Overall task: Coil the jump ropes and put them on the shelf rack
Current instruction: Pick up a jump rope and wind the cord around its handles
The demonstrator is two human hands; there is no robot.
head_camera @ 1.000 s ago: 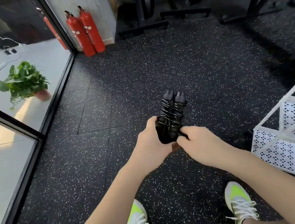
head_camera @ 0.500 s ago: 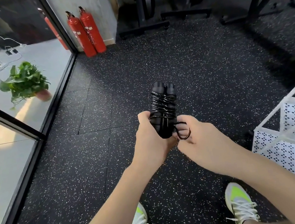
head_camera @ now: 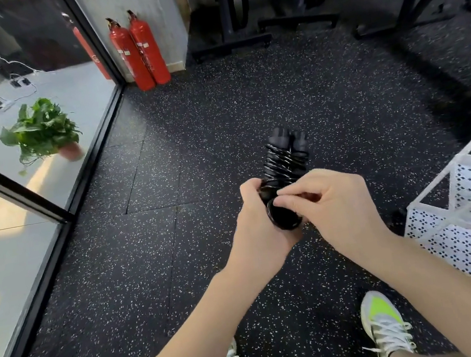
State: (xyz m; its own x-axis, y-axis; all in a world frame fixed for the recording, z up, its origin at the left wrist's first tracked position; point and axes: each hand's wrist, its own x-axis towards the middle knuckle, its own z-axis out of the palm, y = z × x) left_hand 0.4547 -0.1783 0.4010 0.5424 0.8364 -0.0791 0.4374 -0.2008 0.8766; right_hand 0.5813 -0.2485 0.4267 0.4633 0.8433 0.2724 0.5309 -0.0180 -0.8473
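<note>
Two handles side by side with the cord wound round them, so this jump rope (head_camera: 281,166) is nearly coiled. Left hand (head_camera: 259,223) grips the bundle, right hand (head_camera: 331,208) pinches the last loop. Shelf rack (head_camera: 468,226) waits just right, nothing shelved yet I'd guess.

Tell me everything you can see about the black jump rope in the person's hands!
The black jump rope is bundled up: two dark, matte handles lie side by side, pointing away from the person, with thin glossy black cord wound around them many times. It is held in the air above the speckled black rubber floor. The left hand grips the near end of the handles, while the right hand pinches a loop of cord there.
</note>
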